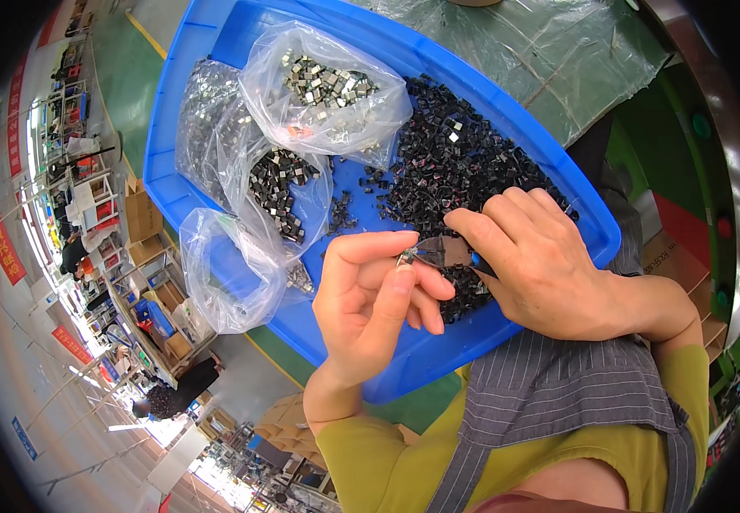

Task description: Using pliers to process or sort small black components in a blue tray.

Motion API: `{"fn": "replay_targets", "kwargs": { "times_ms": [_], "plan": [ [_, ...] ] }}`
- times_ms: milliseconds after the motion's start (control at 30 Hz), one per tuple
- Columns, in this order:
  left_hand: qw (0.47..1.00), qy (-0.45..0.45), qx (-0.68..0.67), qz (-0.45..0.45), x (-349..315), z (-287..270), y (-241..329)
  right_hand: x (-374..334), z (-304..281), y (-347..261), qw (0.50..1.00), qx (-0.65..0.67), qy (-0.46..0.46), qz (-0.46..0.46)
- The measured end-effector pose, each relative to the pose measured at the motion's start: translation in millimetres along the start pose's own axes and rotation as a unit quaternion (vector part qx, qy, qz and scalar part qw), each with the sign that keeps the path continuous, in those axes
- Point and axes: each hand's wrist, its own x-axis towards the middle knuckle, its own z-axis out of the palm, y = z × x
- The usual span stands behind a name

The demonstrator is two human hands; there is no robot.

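My left hand (370, 295) pinches a tiny dark component (405, 258) between thumb and forefinger, just above the near rim of a blue plastic tray (186, 51). My right hand (532, 256) grips small cutting pliers (449, 250) whose tips touch that component. Under both hands lies a heap of small black parts (455, 158) in the tray.
Clear plastic bags (323, 85) with black and silvery parts lie in the tray's left half, one bag (225, 269) hanging over the rim. A sheet of clear plastic (541, 60) covers the green surface beyond. Shelves and a person stand far off at left.
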Motion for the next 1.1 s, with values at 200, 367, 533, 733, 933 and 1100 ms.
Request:
{"fn": "replay_targets", "kwargs": {
  "times_ms": [200,367,533,733,933,1100],
  "plan": [
    [1.0,-0.003,-0.004,-0.021,1,-4,3,-1,1,1,0.996,0.078,-0.042,0.017],
    [0.994,-0.022,-0.09,-0.051,6,-9,3,5,-8,4,0.955,0.256,-0.144,0.047],
    [0.999,0.026,0.046,0.002,0,0,2,3,-6,1,0.983,0.166,-0.08,0.027],
    [0.995,0.026,0.086,0.032,0,4,1,1,-4,0,0.999,0.047,-0.023,0.005],
    [0.984,0.026,0.172,0.047,-1,5,0,-1,-1,1,1.0,-0.008,-0.004,-0.005],
    [0.981,0.032,0.184,0.054,-1,6,-2,-1,1,1,1.0,-0.025,0.004,0.003]
  ]
}}
